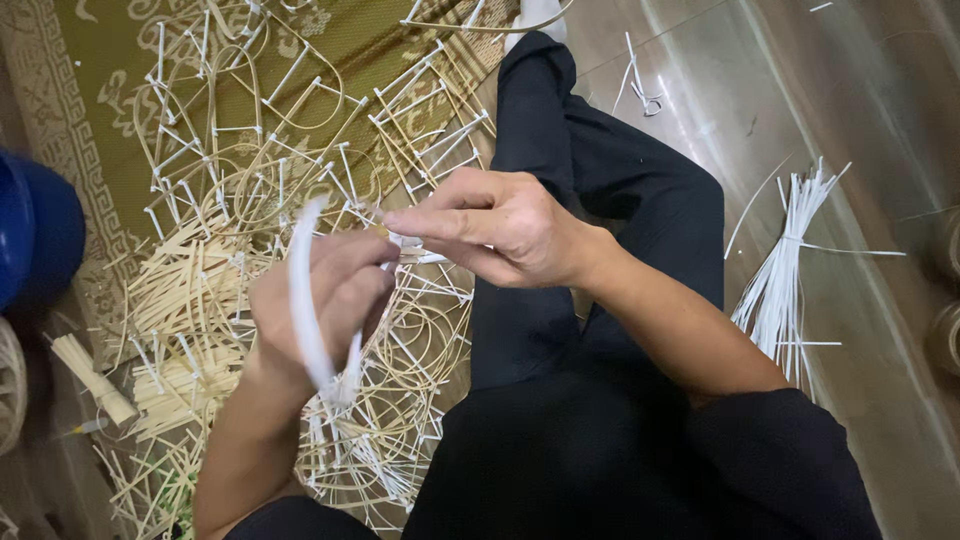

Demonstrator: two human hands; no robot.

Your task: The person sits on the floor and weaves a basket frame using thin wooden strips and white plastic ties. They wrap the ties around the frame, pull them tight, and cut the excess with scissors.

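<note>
My left hand [325, 295] is closed around a curved white strip [305, 300] that arcs up past the fingers and down behind the palm. My right hand [495, 225] pinches the strip's end, or a small white piece, right at the left hand's fingertips; the contact spot is partly hidden. Both hands hover over a heap of thin bamboo frames [280, 170] joined with short white tubes. My legs in black trousers [600, 180] stretch out to the right of the heap.
A bundle of white strips [785, 270] lies on the shiny floor to the right. A stack of short bamboo sticks [185, 300] sits left of my hands. A blue rounded container [35, 235] stands at the left edge on a patterned olive mat [100, 60].
</note>
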